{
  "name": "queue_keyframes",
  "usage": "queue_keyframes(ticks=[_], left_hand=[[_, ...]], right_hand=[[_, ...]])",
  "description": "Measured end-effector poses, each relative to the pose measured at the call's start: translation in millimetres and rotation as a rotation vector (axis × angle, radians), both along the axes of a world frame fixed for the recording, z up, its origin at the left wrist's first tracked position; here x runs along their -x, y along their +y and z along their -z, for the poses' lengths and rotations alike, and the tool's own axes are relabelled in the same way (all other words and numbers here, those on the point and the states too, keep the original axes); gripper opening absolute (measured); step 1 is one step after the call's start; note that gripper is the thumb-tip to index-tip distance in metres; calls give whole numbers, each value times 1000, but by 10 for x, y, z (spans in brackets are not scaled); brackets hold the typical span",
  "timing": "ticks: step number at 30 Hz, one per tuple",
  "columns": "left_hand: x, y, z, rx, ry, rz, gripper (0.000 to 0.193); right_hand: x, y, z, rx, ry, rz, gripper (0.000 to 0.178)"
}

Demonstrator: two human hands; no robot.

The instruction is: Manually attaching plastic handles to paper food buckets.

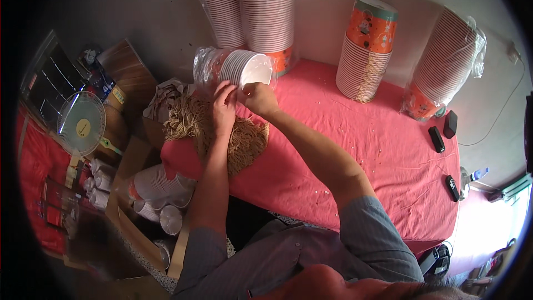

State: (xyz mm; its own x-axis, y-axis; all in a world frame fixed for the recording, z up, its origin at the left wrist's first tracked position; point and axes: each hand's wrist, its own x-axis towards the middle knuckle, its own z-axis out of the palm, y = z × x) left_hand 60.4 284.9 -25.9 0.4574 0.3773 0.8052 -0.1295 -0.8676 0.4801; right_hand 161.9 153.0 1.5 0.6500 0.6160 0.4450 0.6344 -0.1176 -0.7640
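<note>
A stack of white paper buckets (232, 68) lies on its side at the table's far left, its open mouth turned toward me. Clear plastic wraps its left end. My left hand (224, 106) has its fingers bent against the near side of the stack, by the rims. At the mouth of the end bucket, my right hand (260, 99) is closed on the rim, fingers curled inward. Below my left wrist, a heap of tan twisted cords (247, 143) spreads over the table edge.
Tall wrapped bucket stacks (265, 11) stand behind. An orange-patterned stack (363, 50) and another wrapped stack (441, 66) stand farther right on the red cloth (311, 150). Small black devices (436, 139) lie at the right edge. A cardboard box (125, 216) of buckets and a fan (82, 125) are left.
</note>
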Motion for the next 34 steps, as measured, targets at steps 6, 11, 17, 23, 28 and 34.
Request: queue_keyframes(ticks=[6, 11, 17, 23, 28, 34], left_hand=[[-67, -24, 9, 7, -10, -4, 19], [-41, -60, -3, -25, -26, -26, 20], [25, -126, -35, -84, 2, -1, 27], [16, -150, -30, -72, -30, 83, 27], [-36, -151, -66, -43, -23, 135, 21], [3, -106, -34, -20, -5, 141, 20]], right_hand=[[22, 117, 9, 46, -41, 123, 30], [155, 97, 25, 34, -54, 232, 29], [242, -128, 50, 30, -68, 203, 35], [161, -245, 157, -77, -99, 146, 29], [-159, -422, 302, -181, 509, -205, 21], [-178, -413, 214, 17, 498, -241, 33]])
